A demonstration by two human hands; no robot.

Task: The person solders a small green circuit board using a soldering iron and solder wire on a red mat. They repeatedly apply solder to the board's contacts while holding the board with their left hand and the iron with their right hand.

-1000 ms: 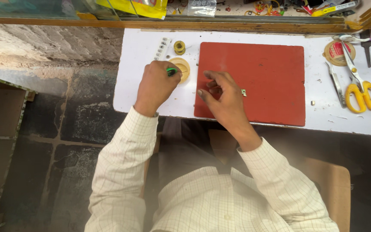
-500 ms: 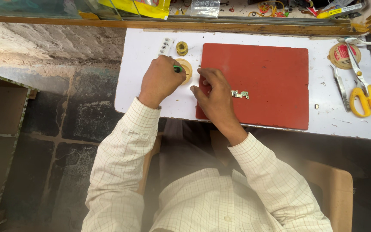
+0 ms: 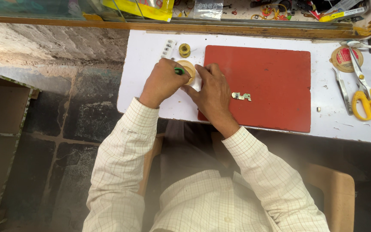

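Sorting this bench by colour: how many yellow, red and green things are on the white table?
Yellow: 2, the scissors and small spool
Red: 1, the mat
Green: 1, the small piece in the left hand
Total: 4

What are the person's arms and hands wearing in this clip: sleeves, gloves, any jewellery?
Both arms are in long cream shirt sleeves with a fine dark windowpane check and buttoned cuffs at the wrists. The left hand and right hand are bare, with no gloves. The right hand seems to carry a thin ring on one finger; no watch shows.
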